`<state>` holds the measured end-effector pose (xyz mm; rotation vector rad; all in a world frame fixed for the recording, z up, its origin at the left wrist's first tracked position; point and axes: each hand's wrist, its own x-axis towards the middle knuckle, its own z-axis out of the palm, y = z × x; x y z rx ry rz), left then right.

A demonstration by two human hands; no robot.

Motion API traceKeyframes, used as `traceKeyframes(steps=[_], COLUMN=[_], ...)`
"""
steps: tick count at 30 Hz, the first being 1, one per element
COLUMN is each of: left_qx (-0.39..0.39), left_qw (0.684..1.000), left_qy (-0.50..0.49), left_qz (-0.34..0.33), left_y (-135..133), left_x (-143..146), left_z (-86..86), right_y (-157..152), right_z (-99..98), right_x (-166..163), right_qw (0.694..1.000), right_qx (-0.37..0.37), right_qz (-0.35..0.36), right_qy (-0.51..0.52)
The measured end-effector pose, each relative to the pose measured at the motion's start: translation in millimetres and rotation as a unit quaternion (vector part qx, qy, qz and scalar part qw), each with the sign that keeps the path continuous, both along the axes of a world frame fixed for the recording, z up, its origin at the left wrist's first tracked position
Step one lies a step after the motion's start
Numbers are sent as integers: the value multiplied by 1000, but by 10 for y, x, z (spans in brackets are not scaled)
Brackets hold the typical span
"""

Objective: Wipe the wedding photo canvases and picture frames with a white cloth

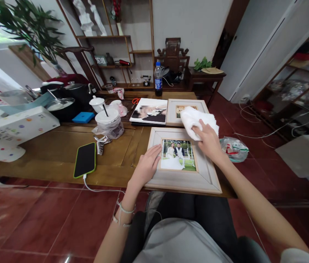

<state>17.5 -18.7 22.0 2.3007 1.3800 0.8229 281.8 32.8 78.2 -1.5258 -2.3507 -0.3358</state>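
Note:
A wide pale picture frame (187, 181) with a photo of two people seated outdoors lies flat at the table's near edge. Flat on its left border rests my left hand (149, 162), fingers stretched out. My right hand (206, 137) grips a white cloth (199, 118) over the far right corner of this frame. Behind it lies a second pale picture frame (172, 109), its small picture partly covered by the cloth. Beside that, to the left, is a photo print (150, 110) on a flat stack.
Left on the wooden table (116, 160) are a phone (85, 159) on a charging cable, a lidded cup (107, 120) with a straw, a blue box (83, 117) and pots. A cola bottle (158, 80) stands at the back. A plastic bag (234, 149) sits right of the table.

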Motion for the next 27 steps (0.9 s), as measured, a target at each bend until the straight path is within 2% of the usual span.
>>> traceKeyframes(steps=[2, 5, 12, 18, 21, 24, 27], left_qx=[1, 1, 10, 7, -2, -3, 5], left_qw=[1000, 1000, 1000, 1000, 1000, 1000, 1000], left_qy=[-2, -4, -3, -3, 0, -2, -10], left_qz=[3, 5, 5, 2, 0, -4, -9], left_y=[0, -6, 3, 21, 16, 10, 10], left_x=[1, 5, 10, 11, 8, 1, -5], left_z=[-6, -13, -39, -37, -14, -4, -16], right_y=[56, -40, -690, -1293, -1473, -1449, -1196], right_z=[-57, -107, 81, 217, 276, 224, 64], right_x=[-84, -204, -278, -268, -293, -278, -182], right_qw=[998, 987, 950, 932, 919, 925, 953], right_qx=[-32, -90, -238, -310, -343, -343, -275], right_qz=[41, 97, 191, 188, 192, 166, 127], right_qy=[-47, -86, -63, -10, 7, 12, 7])
